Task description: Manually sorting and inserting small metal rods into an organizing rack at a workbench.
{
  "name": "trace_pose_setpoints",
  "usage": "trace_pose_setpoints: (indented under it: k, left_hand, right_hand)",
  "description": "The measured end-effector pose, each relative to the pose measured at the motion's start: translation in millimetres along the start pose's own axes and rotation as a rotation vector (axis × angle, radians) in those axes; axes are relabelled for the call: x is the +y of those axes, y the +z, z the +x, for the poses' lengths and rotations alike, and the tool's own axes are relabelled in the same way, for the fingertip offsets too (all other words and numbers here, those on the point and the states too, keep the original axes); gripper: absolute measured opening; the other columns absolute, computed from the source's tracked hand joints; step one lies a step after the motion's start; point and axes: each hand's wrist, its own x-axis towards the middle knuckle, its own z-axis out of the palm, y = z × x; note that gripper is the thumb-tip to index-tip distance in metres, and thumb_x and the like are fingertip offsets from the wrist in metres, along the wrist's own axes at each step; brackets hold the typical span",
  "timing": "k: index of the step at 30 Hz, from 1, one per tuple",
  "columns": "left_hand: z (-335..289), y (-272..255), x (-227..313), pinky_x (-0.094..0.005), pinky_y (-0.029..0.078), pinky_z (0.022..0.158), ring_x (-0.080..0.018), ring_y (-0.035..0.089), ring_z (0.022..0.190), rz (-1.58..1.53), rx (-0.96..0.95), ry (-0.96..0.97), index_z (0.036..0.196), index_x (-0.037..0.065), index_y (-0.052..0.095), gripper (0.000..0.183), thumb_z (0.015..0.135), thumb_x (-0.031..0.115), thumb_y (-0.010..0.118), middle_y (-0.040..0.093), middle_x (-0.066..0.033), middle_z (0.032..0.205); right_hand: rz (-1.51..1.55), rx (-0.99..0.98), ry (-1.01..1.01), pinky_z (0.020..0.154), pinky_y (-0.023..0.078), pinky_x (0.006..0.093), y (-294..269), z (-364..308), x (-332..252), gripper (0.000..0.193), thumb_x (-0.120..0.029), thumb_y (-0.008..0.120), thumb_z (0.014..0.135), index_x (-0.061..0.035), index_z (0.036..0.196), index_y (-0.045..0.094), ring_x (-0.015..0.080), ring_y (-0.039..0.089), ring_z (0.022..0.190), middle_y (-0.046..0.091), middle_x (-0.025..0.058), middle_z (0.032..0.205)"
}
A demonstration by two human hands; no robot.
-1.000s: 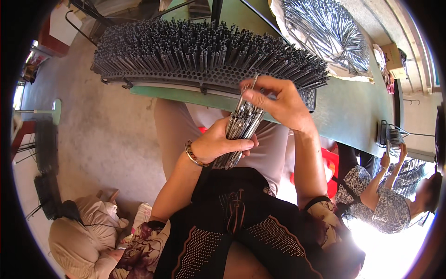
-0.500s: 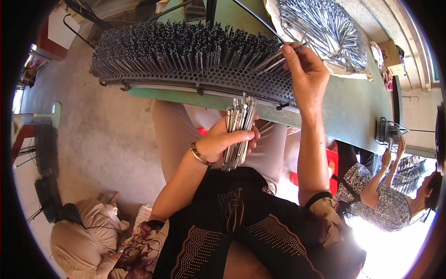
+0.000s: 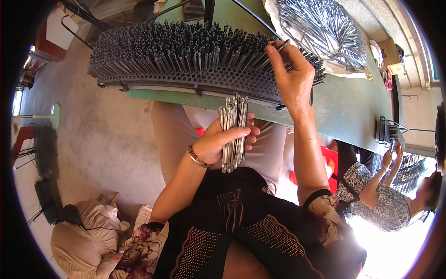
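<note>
My left hand is closed around a bundle of thin silver metal rods, held upright above my lap with the thumb across the front. Farther off and to the right, my right hand pinches a thin metal rod between thumb and fingertips; most of its length is hidden. That hand is over the right end of a long black perforated rack. Dark upright rods stand packed in the rack's holes. Several rows of holes along its near edge hold none.
The rack stands on a green table. Beyond it at the right lies a large heap of loose metal rods on pale sheeting. Another person sits at the right by a small rack. A cloth-covered bundle is at lower left.
My right hand has moved left and slightly down over the rack, and the rods in its fingers are now mostly out of sight. The left hand's bundle has shifted slightly left.
</note>
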Motion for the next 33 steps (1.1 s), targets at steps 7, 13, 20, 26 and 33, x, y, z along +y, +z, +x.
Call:
trace_pose_setpoints:
  k: [7, 13, 20, 26, 33]
  left_hand:
    - [-0.3, -1.5, -0.7, -0.0303, 0.054, 0.07, -0.0176, 0.062, 0.084, 0.019, 0.008, 0.014, 0.112, 0.002, 0.052, 0.029, 0.085, 0.006, 0.062, 0.063, -0.0131, 0.1]
    - [-3.4, -1.6, -0.2, -0.0303, 0.054, 0.071, -0.0169, 0.062, 0.085, 0.036, 0.013, 0.013, 0.113, 0.002, 0.052, 0.03, 0.085, 0.007, 0.062, 0.063, -0.0127, 0.101]
    - [-3.8, 2.3, -0.5, -0.0304, 0.054, 0.074, -0.0174, 0.063, 0.085, 0.024, 0.003, 0.028, 0.115, 0.002, 0.051, 0.033, 0.085, 0.007, 0.063, 0.063, -0.0119, 0.101]
    - [-5.0, 2.3, -0.6, -0.0317, 0.054, 0.074, -0.0201, 0.063, 0.088, 0.09, 0.03, 0.055, 0.121, 0.0, 0.049, 0.037, 0.086, 0.008, 0.059, 0.062, -0.0113, 0.1]
    - [-4.3, 9.9, 0.2, -0.0321, 0.056, 0.072, -0.0173, 0.064, 0.087, 0.026, 0.033, 0.039, 0.117, 0.001, 0.052, 0.035, 0.085, 0.008, 0.063, 0.06, -0.0064, 0.098]
  right_hand:
    - [-0.133, -0.065, -0.149, 0.064, 0.047, 0.023, 7.2, -5.2, 1.3, 0.016, -0.007, 0.068, 0.082, 0.0018, 0.095, 0.065, 0.0087, 0.057, 0.065, 0.066, 0.0054, 0.076]
    - [-0.086, -0.033, -0.104, 0.062, 0.05, 0.0275, 8.7, -5.6, -4.0, 0.017, -0.006, 0.07, 0.078, -0.0002, 0.093, 0.064, 0.018, 0.064, 0.068, 0.065, 0.0112, 0.081]
    - [-0.225, -0.042, -0.303, 0.069, 0.05, 0.026, 6.6, -6.3, 2.7, 0.016, 0.0, 0.066, 0.081, 0.0014, 0.097, 0.065, 0.0151, 0.064, 0.077, 0.065, 0.009, 0.09]
    - [0.081, -0.251, 0.309, 0.066, 0.047, 0.0227, -13.4, -32.6, -15.0, 0.021, -0.016, 0.065, 0.087, 0.0027, 0.096, 0.067, 0.0083, 0.058, 0.075, 0.066, 0.0053, 0.083]
    - [0.438, -0.475, 0.811, 0.057, 0.044, 0.0201, -20.5, -68.5, -0.4, 0.022, -0.016, 0.068, 0.085, 0.0033, 0.094, 0.067, 0.0074, 0.055, 0.063, 0.063, 0.0025, 0.074]
